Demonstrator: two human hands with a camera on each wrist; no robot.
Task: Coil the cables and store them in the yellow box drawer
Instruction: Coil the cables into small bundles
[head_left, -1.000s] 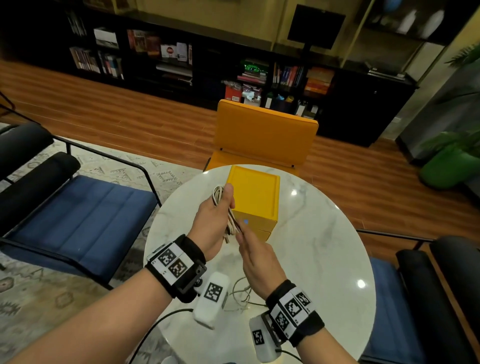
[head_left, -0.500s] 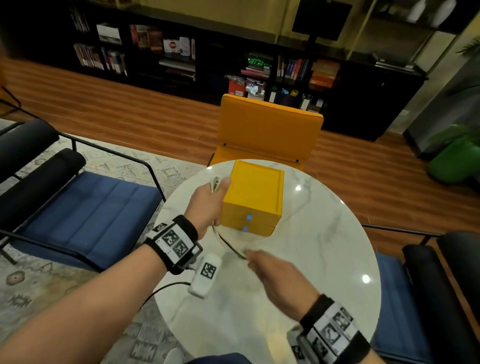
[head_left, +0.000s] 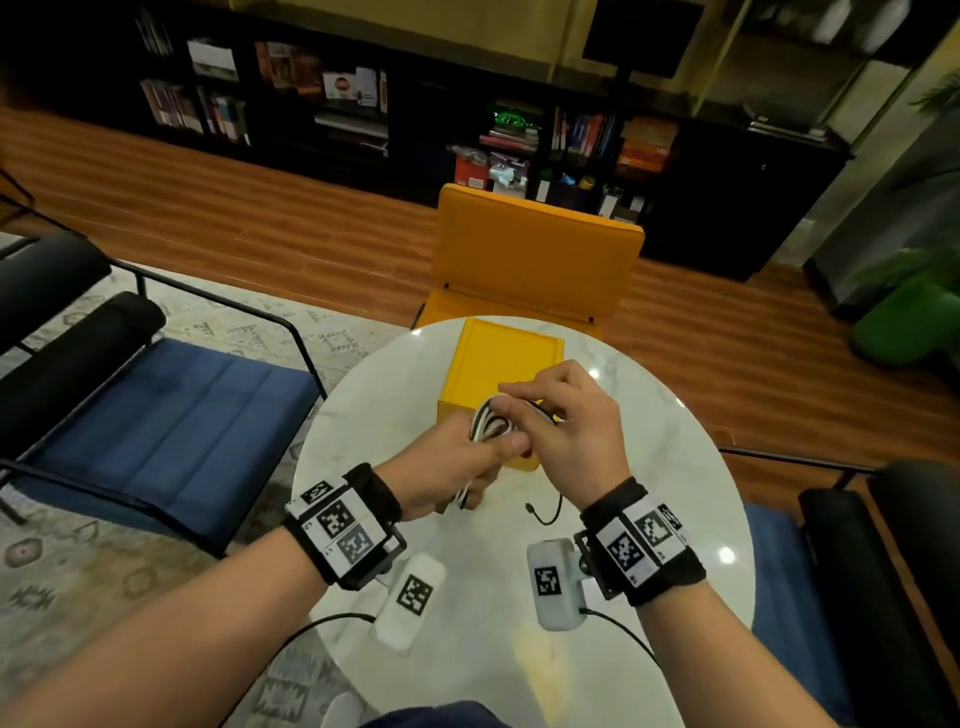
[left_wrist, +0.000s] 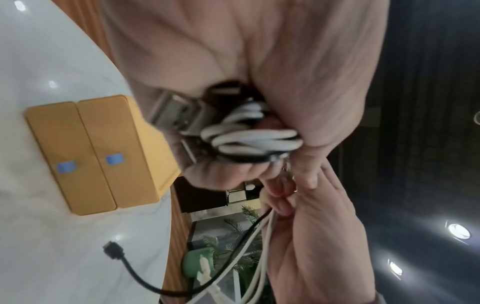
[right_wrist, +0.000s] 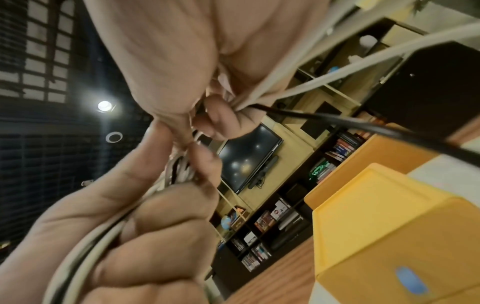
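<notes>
A yellow box (head_left: 501, 364) with two shut drawers (left_wrist: 85, 156), each with a blue tab, stands on the round marble table (head_left: 649, 467). Just in front of it my left hand (head_left: 467, 462) grips a bundle of coiled white and black cables (head_left: 491, 426); the coil (left_wrist: 249, 137) shows USB plugs in the left wrist view. My right hand (head_left: 566, 421) pinches the loose white and black strands (right_wrist: 298, 90) at the top of the bundle. A black cable end (head_left: 545, 514) with its plug (left_wrist: 113, 250) trails down to the table.
A yellow chair (head_left: 535, 254) stands behind the table. Blue-cushioned black chairs sit at the left (head_left: 156, 415) and right (head_left: 841, 597). Dark bookshelves (head_left: 363, 104) line the far wall and a green plant pot (head_left: 904, 327) stands at the right.
My right hand has risen from the table's front to the bundle, bringing cable with it. The left hand moved from beside the box to in front of it. More cable is wound in.
</notes>
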